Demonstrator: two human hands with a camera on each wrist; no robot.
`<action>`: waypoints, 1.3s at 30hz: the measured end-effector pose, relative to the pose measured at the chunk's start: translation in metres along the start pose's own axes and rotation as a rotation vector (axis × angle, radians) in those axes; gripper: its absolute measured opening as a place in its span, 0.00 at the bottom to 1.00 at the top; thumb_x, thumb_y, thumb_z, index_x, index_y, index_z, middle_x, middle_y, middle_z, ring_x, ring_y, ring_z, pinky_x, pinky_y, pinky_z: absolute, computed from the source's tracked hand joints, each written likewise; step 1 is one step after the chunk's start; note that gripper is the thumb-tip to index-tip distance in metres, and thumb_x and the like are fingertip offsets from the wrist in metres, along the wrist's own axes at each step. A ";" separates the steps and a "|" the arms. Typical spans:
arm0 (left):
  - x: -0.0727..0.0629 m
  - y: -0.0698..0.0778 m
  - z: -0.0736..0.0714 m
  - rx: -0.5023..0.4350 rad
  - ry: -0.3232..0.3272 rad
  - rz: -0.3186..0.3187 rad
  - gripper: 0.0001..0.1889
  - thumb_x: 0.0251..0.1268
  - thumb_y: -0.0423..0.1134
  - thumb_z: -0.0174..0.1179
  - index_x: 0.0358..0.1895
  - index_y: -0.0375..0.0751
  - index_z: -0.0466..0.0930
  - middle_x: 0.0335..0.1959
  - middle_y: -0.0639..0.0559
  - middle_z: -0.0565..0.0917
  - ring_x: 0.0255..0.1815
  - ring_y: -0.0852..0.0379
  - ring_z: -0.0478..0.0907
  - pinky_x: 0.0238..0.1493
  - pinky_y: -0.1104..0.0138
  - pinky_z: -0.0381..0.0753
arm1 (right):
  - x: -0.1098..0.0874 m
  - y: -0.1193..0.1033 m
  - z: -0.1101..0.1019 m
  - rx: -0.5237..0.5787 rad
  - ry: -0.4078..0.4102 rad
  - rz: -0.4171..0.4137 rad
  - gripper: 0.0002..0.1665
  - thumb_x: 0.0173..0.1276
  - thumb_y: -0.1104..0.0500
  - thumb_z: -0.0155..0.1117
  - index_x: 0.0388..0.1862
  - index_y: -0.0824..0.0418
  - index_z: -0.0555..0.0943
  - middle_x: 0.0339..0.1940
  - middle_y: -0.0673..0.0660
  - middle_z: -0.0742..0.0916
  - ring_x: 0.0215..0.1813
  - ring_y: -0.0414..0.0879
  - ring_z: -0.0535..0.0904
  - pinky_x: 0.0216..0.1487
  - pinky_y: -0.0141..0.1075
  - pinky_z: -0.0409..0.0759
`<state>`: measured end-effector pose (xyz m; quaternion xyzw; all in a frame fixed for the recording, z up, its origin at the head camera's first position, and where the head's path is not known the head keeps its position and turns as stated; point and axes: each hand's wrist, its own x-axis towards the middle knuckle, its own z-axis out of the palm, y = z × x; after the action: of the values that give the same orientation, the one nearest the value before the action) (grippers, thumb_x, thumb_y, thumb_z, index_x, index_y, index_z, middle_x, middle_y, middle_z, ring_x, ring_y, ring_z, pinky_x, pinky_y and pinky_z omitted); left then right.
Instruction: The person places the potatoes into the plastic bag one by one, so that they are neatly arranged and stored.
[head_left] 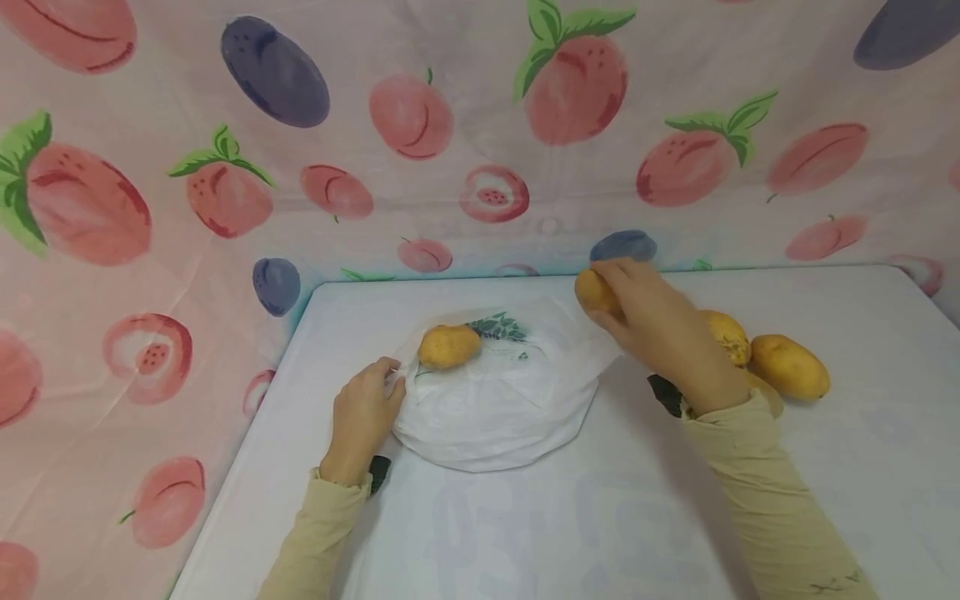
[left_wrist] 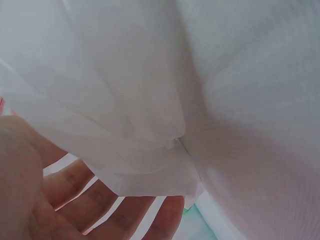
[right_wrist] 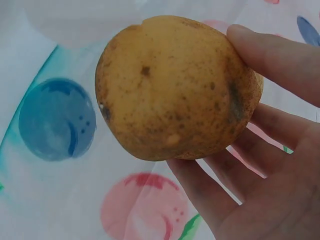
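A white plastic bag [head_left: 495, 429] with a green leaf print lies on the table, its mouth spread. One potato [head_left: 448, 346] rests at the bag's left side, by the opening. My left hand [head_left: 367, 412] holds the bag's left edge, and in the left wrist view the fingers [left_wrist: 92, 205] curl behind the thin plastic. Over the bag's far right edge, my right hand [head_left: 652, 325] grips another potato [right_wrist: 175, 90] between thumb and fingers. This potato is brownish yellow with dark spots.
Several more potatoes [head_left: 789, 367] lie grouped on the right of the white table [head_left: 862, 483], partly hidden by the right forearm. A fruit-printed cloth [head_left: 480, 92] hangs behind the table and along its left side.
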<state>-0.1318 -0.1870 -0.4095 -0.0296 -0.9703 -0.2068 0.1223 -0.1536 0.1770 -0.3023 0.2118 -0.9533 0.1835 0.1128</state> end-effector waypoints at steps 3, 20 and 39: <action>0.000 0.000 0.000 -0.001 -0.005 -0.003 0.13 0.65 0.37 0.63 0.50 0.35 0.83 0.45 0.41 0.88 0.45 0.42 0.86 0.40 0.50 0.84 | 0.001 -0.004 0.006 0.002 -0.009 -0.004 0.31 0.69 0.59 0.67 0.66 0.68 0.70 0.61 0.67 0.78 0.63 0.63 0.74 0.58 0.57 0.76; 0.001 0.001 0.000 -0.002 -0.011 -0.003 0.13 0.66 0.36 0.63 0.50 0.34 0.83 0.45 0.41 0.88 0.45 0.42 0.86 0.42 0.50 0.84 | 0.010 -0.026 0.025 0.037 -0.001 -0.080 0.31 0.66 0.60 0.70 0.65 0.68 0.72 0.59 0.66 0.80 0.60 0.60 0.76 0.57 0.54 0.78; 0.000 0.000 0.000 -0.001 -0.013 -0.015 0.13 0.66 0.37 0.63 0.50 0.35 0.83 0.45 0.41 0.88 0.45 0.43 0.86 0.42 0.50 0.84 | 0.019 -0.040 0.058 0.046 -0.066 -0.103 0.30 0.64 0.59 0.72 0.63 0.67 0.74 0.58 0.64 0.82 0.58 0.57 0.78 0.56 0.50 0.81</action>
<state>-0.1314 -0.1867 -0.4096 -0.0236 -0.9711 -0.2081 0.1145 -0.1604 0.1137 -0.3370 0.2690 -0.9399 0.1922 0.0858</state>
